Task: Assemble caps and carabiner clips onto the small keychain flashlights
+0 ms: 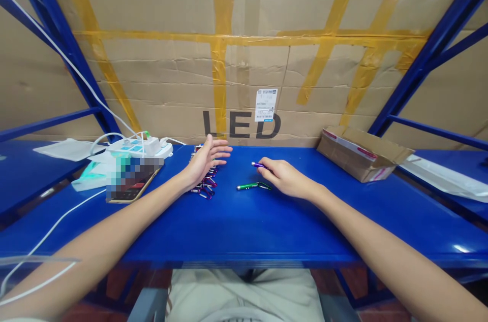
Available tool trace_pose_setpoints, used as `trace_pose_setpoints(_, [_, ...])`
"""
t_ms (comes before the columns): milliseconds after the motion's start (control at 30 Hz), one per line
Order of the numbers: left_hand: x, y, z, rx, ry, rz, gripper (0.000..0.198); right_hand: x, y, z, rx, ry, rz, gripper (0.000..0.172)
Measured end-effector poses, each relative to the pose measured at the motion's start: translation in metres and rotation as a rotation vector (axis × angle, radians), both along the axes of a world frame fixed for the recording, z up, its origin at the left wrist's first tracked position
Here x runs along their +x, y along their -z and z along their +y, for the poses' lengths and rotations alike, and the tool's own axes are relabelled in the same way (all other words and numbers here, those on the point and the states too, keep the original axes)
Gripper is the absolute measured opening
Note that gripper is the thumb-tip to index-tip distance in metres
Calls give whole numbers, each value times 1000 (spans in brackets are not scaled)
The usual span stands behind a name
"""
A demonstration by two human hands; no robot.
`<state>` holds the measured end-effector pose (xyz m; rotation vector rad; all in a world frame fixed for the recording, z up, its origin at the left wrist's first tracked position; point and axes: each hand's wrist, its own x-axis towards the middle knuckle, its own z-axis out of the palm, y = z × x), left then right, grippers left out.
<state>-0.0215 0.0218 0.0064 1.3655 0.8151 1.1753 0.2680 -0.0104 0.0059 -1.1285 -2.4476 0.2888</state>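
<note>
My left hand (pixel 204 162) is held on edge with its fingers stretched out, beside a pile of small purple, metallic carabiner-like pieces (pixel 206 187); it partly covers the pile, and nothing shows in its grasp. Between thumb and fingers of my right hand (pixel 285 175) is a slim purple metal tube (pixel 258 164) with a shiny tip, pointing left; its rear end is hidden by the hand. Just below lies a green metal tube with a carabiner-like clip (pixel 248 187), flat on the blue table (pixel 244 230), its right end close to my right fingers.
An open cardboard box (pixel 348 154) stands at the right rear. On the left are a phone (pixel 133 187), a white power strip (pixel 133 147), a green-and-white packet (pixel 91 174) and white cables. A large taped cardboard sheet (pixel 171 73) closes off the back, between blue metal posts.
</note>
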Motion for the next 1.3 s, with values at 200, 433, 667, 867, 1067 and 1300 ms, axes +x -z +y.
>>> trace_pose_setpoints(200, [-2,-1,1,-18,54,-6,79,-3,-2,-2,-15,-26,-5,27])
trace_pose_setpoints(433, [-9,-4,4,-55,152,13,83,1,-3,0,-14,-30,-16,29])
trace_pose_setpoints(667, [-15,-6,6,-111,260,28,90,0,-5,-3,-33,-62,-7,29])
trace_pose_setpoints(867, [-15,-6,7,-99,249,35,90,0,-4,-2,-45,-68,-13,29])
trace_pose_setpoints(1067, [-15,-8,5,-101,222,22,90,0,-6,-4,-44,-42,-18,27])
trace_pose_setpoints(1300, [-14,-9,4,-98,209,29,92,0,-4,-3,-42,-49,-14,29])
